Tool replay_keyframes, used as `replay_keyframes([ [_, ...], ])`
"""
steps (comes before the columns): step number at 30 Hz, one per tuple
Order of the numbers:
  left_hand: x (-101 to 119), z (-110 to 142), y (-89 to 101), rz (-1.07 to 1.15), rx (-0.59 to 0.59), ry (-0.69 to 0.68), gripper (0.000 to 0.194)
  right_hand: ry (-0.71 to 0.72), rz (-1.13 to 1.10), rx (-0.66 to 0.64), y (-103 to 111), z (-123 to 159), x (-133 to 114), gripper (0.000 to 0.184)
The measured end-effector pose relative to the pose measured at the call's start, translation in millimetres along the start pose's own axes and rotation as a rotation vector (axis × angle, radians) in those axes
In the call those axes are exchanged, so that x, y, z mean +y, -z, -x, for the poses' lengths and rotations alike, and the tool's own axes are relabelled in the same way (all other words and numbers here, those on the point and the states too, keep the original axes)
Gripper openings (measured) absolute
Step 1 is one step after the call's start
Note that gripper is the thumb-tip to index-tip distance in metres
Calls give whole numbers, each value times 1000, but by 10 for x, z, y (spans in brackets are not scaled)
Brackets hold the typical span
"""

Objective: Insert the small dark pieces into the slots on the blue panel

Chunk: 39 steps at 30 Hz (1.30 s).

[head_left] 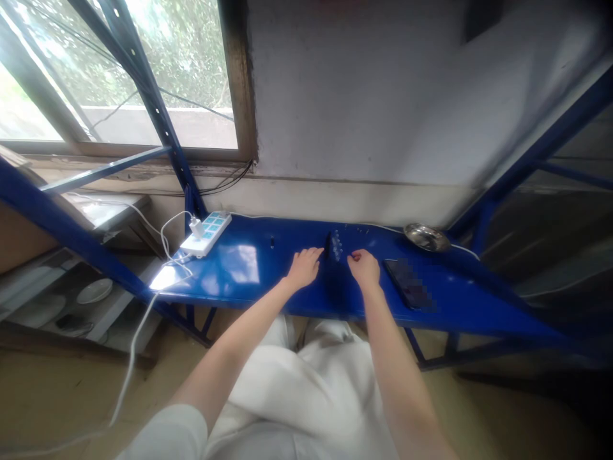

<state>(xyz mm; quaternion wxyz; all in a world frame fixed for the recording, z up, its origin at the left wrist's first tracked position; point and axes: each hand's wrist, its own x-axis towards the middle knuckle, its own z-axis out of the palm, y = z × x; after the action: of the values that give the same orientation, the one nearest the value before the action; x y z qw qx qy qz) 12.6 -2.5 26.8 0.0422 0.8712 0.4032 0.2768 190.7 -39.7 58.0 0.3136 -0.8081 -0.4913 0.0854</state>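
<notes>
Between my hands on the blue table (258,227) stands a small dark object (328,245) with a row of clear, rounded knobs (336,245) on its right side. Its exact kind is too small to tell. My left hand (304,268) rests palm down to its left, fingers stretched out, the fingertips reaching its edge. To its right, apart from it, my right hand (364,267) is closed with thumb and fingers pinched together. Whatever sits in that pinch, if anything, is hidden. Several tiny bits (363,230) lie behind my right hand.
A white power strip (207,235) with a plug and cable lies at the table's left end. Right of my hands are a dark phone (407,284) and a shiny metal dish (426,237). One small black piece (272,242) lies left of centre. Blue frame posts flank the table.
</notes>
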Motion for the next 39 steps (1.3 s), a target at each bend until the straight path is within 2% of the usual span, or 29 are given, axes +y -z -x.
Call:
replay_keyframes([
  [3, 81, -44, -132, -28, -118, 27, 51, -15, 48, -91, -104, -37, 80, 25],
  [8, 107, -149, -231, -73, -171, 55, 56, 4, 89, -146, -258, -74, 134, 29],
  [11, 98, -205, -245, -69, -149, 43, 52, 20, 114, -150, -316, -95, 140, 29],
  [15, 84, -277, -237, -44, -65, 78, 30, 29, 123, -130, -363, -114, 126, 29],
  [21, 81, -337, -51, 72, 43, 139, 12, 5, 148, -119, -426, -147, 99, 29],
  [30, 50, -274, 398, 207, 178, 122, 9, 8, 146, -115, -535, -159, 114, 29],
  [39, -67, -201, 495, 226, 236, 87, 8, -10, 147, -123, -559, -166, 78, 27],
])
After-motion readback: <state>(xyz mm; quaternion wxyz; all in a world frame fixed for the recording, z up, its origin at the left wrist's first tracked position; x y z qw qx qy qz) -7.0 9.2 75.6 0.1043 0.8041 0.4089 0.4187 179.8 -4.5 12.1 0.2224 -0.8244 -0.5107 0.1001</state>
